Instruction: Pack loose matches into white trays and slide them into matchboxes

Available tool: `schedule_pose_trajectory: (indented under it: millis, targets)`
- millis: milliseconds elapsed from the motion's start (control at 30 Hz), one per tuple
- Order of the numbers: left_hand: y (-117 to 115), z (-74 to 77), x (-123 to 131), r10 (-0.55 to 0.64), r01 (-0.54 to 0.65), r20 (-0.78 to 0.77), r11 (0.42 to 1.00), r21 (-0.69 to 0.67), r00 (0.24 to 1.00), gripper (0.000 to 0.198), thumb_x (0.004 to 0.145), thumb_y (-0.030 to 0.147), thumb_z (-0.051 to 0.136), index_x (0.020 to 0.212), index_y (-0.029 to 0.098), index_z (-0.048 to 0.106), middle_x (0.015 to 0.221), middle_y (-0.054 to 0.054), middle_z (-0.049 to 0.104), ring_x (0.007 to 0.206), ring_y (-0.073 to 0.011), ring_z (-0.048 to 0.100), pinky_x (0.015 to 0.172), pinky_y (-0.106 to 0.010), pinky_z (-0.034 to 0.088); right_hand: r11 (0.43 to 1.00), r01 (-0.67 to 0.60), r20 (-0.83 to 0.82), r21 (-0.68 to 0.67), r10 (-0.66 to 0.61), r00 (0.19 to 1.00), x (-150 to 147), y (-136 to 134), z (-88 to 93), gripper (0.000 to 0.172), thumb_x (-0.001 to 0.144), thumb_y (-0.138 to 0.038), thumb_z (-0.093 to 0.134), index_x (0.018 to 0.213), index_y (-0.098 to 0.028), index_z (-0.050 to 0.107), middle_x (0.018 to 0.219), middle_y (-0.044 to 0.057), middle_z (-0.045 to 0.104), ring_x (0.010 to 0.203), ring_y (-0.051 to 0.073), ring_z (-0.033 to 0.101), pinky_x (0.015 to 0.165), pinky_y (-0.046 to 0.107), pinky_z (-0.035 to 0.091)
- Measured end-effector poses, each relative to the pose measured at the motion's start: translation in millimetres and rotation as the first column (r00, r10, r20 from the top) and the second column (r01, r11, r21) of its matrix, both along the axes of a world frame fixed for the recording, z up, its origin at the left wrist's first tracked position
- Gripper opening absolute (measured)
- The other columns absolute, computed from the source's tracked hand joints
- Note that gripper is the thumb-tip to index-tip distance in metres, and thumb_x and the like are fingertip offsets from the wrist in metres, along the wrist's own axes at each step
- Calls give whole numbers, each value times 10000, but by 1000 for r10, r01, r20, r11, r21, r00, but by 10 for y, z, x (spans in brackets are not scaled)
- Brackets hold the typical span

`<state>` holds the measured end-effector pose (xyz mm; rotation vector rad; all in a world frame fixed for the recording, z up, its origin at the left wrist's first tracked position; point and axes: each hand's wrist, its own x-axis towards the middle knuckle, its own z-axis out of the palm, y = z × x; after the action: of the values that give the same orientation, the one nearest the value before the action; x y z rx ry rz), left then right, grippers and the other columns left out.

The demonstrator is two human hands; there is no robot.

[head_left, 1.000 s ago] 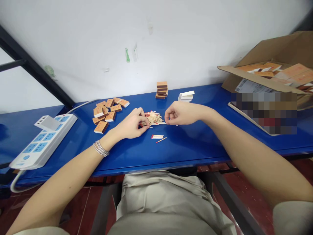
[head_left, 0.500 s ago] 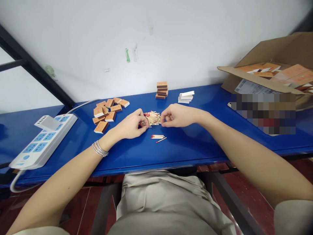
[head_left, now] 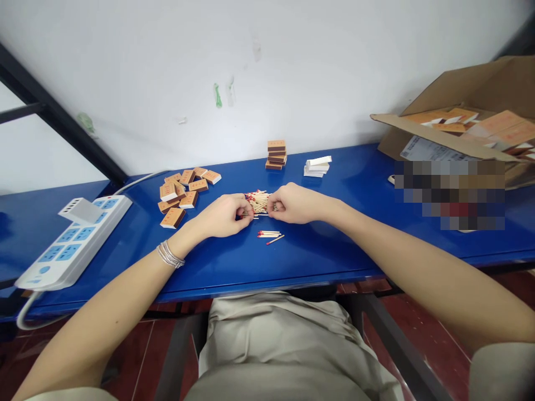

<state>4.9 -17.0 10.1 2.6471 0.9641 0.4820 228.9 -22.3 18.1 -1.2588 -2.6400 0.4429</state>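
Observation:
Between my two hands lies a pile of loose matches (head_left: 258, 201), red heads mostly toward the left. My left hand (head_left: 225, 214) is at the pile's left end, its fingers curled in a pinch at the match heads; exactly what they grip is partly hidden. At the right end my right hand (head_left: 295, 204) has its fingers closed down against the matchsticks, and the fingertips cover what is in them. Nearer to me, a small row of several matches (head_left: 268, 234) rests on the blue table, with one match (head_left: 275, 240) lying askew beside it.
Several matchboxes (head_left: 173, 218) are heaped at left, near a white power strip (head_left: 75, 239). A matchbox stack (head_left: 276, 155) and white inner trays (head_left: 317, 166) stand by the wall. An open carton (head_left: 449, 139) of matchboxes is at right, behind a pixelated patch.
My right hand has moved left and slightly down onto the right end of the match pile. My left hand has shifted only slightly, with its fingers drawn lower.

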Motion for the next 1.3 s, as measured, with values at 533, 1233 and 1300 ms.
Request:
schedule_pose_trajectory:
  millis: [533,1233,1300]
  targets:
    - [12,17,-21,-30,31,24,997,-65,999,107,792,177,579,785,150,682,726,-7,583,608,-101,506,603,-238,413,960,-110,-167,-258,68,984,132,-29,165,178,751,-292,631,808,-166,742,581,-31,607,512,86,468,553,239,360]
    - [1,25,-36,-23,26,42,998,-60,999,103,811,229,627,784,152,690,700,5,567,579,-94,483,587,-242,406,932,-118,-91,-341,92,992,210,9,197,180,740,-316,656,769,-166,752,544,-31,591,507,91,470,539,242,354]
    - [0,20,-24,-6,6,28,1000,-22,1000,102,810,221,627,760,153,683,707,1,570,586,-99,487,601,-251,407,927,-127,-70,-354,109,992,209,16,188,190,735,-337,676,773,-168,755,540,-34,581,505,91,468,534,240,351]
